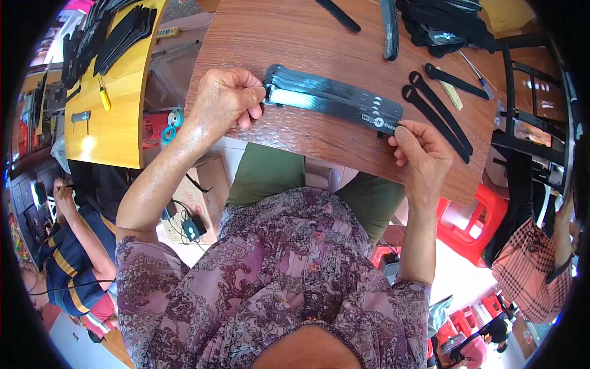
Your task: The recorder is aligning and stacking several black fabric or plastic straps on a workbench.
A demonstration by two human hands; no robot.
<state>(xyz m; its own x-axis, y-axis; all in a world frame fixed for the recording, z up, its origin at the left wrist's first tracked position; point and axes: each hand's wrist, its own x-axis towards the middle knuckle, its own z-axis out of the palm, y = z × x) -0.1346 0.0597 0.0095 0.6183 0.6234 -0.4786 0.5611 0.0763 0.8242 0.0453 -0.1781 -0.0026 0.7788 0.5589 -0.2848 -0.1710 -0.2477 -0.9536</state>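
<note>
Yellow, a side tabletop (132,117) at your far left carries black straps in piles (126,37) and a yellow-handled screwdriver (104,97); nearer the lower edge is a co-worker in a striped shirt (77,246). Two teal rolls (176,117) show between that surface and your own brown wood-grain tabletop (258,37). Your left hand (227,95) has its thumb and forefinger pinched shut on the left end of a layered black strap bundle (332,95), its other fingers curled beneath. The bundle stretches between your hands above the near part of the brown surface, sloping slightly down to the right, with white print near its right end. There your right hand (427,150) grips the lower corner between thumb and bent fingers. Just right of it lie two slotted black straps (433,114), side by side, then a pale yellow bar (452,96) close to another slotted strap (458,82). A red stool (476,227) stands beyond the near right corner, and a co-worker in checked clothing (534,270) is farthest right.
</note>
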